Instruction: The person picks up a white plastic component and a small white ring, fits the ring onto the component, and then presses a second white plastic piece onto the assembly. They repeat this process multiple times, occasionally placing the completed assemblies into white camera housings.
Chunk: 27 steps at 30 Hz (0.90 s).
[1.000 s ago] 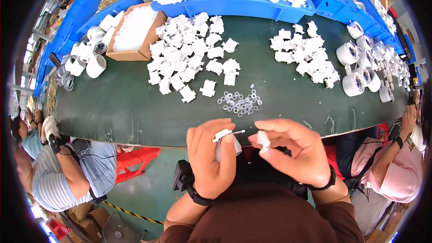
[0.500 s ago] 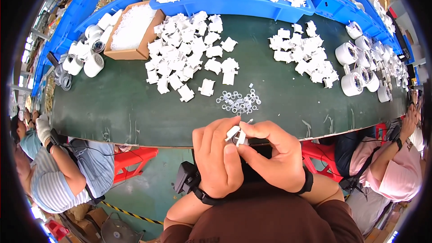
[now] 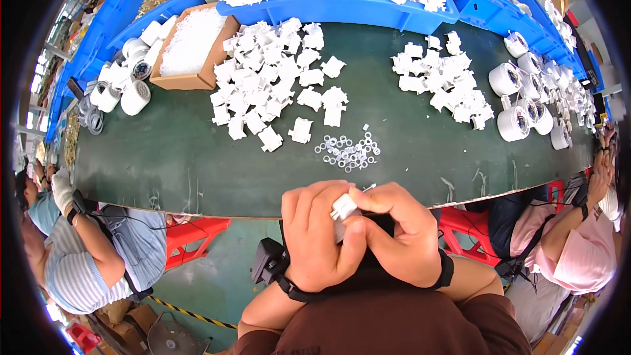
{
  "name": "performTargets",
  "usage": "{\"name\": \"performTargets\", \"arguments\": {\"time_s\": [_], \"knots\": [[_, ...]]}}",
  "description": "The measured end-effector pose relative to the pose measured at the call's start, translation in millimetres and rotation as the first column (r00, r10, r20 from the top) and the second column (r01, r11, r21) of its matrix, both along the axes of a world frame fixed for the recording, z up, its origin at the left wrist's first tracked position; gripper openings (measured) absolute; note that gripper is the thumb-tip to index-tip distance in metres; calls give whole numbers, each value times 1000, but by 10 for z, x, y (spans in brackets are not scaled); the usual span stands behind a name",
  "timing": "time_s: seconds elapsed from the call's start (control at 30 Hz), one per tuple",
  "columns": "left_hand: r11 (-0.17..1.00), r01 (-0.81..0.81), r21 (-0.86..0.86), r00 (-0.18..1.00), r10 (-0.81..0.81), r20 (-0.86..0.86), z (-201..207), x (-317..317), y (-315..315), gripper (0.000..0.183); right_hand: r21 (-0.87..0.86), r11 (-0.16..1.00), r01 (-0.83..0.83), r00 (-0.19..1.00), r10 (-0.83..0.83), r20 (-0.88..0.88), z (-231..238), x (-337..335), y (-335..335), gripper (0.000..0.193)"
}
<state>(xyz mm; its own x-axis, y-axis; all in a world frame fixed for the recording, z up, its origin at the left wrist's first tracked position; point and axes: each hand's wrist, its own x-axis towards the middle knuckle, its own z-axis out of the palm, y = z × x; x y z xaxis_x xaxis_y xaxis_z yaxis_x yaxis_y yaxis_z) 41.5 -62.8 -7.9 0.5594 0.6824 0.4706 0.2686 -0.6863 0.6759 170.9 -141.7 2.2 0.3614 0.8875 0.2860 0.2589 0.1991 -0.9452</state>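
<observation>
A small white plastic part (image 3: 344, 206) is pinched between my two hands, in front of the table's near edge. My left hand (image 3: 318, 236) wraps its fingers and thumb about the part's left side. From the other side my right hand (image 3: 404, 233) grips it with thumb and forefinger. The fingers cover much of the part. Just beyond my hands lies a cluster of small translucent rings (image 3: 348, 152). A large pile of white plastic parts (image 3: 259, 85) spreads to the left of centre, and a smaller pile of similar parts (image 3: 444, 82) lies to the right.
A blue bin (image 3: 342, 12) heaped with white parts stands at the back. Left of it is a cardboard box (image 3: 187, 81) of translucent pieces. White round housings (image 3: 513, 123) stand at the right. People sit on both sides, near red stools (image 3: 197, 240).
The white part has turned between my fingers, so a broader face now shows. My hands have drawn closer around it and both thumbs have shifted.
</observation>
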Motion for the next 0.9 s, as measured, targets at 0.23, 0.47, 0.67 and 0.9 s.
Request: {"name": "performTargets", "arguments": {"time_s": [0.23, 0.47, 0.67, 0.9], "knots": [[994, 8, 112, 999, -4, -39, -51, -163, 116, 23, -128, 987, 100, 860, -21, 509, 340, 435, 48, 16], [997, 39, 65, 998, -36, -48, 29, -9, 129, 27, -119, 949, 293, 732, -142, 667, 12, 496, 324, 7], [999, 27, 43, 999, -25, -46, 13, -9, 96, 34, -183, 924, 335, 780, -163, 604, -16, 465, 305, 7], [997, 60, 41, 994, -56, -92, 60, -7, 124, 32, -293, 955, -54, 996, 33, -77, 245, 409, -23, 12]]}}
